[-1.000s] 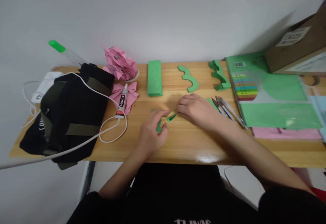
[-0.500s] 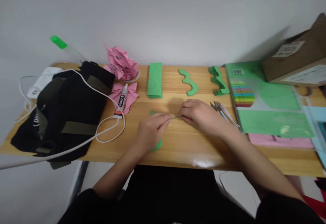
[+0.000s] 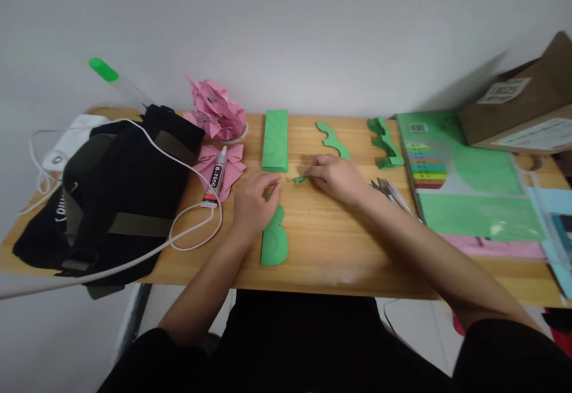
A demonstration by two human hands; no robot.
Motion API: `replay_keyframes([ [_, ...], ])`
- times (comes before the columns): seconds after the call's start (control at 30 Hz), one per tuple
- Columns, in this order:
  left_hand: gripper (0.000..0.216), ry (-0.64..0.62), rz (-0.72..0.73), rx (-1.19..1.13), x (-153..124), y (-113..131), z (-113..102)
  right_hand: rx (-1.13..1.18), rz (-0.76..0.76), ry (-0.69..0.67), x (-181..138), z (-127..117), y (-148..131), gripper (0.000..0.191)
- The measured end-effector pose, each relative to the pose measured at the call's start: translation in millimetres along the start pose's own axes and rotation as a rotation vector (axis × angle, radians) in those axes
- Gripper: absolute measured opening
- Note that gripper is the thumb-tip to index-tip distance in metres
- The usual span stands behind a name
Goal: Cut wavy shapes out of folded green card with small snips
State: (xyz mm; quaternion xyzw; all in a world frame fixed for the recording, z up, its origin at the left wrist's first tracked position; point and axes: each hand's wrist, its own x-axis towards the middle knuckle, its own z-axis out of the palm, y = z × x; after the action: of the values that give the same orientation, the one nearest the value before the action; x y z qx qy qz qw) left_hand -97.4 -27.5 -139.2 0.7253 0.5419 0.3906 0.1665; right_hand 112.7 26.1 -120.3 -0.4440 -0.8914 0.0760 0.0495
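Observation:
My right hand [image 3: 336, 177] rests on the wooden desk [image 3: 330, 244] with its fingers pinched on a small green paper scrap [image 3: 300, 180]. My left hand [image 3: 252, 202] lies just left of it, fingers curled, touching the top end of a scalloped green paper strip [image 3: 274, 237] that lies flat on the desk. Beyond the hands lies a stack of green paper rectangles [image 3: 274, 140]. A wavy green cutout [image 3: 333, 140] and a folded green wavy stack [image 3: 383, 142] lie further right.
A black bag [image 3: 116, 190] with a white cable [image 3: 179, 235] fills the desk's left. Pink paper flowers [image 3: 217, 116] and a glue tube [image 3: 213, 183] lie beside it. Scissors and pens [image 3: 393, 193], coloured paper sheets [image 3: 473, 190] and a cardboard box [image 3: 522, 107] sit on the right.
Both hands moved away from me toward the green stack. The scalloped green strip, earlier under my left hand, now lies uncovered on the desk. My right hand still pinches the small scrap.

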Motion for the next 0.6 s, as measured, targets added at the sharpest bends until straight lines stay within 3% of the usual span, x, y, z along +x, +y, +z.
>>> replay_keyframes([
  [0.27,0.014,0.009,-0.006,-0.016,0,0,-1,0.066,-0.12,0.028,-8,8,7,0.03],
  [0.6,0.013,0.024,-0.002,-0.041,-1,3,-2,0.129,-0.225,0.113,-60,10,15,0.026],
])
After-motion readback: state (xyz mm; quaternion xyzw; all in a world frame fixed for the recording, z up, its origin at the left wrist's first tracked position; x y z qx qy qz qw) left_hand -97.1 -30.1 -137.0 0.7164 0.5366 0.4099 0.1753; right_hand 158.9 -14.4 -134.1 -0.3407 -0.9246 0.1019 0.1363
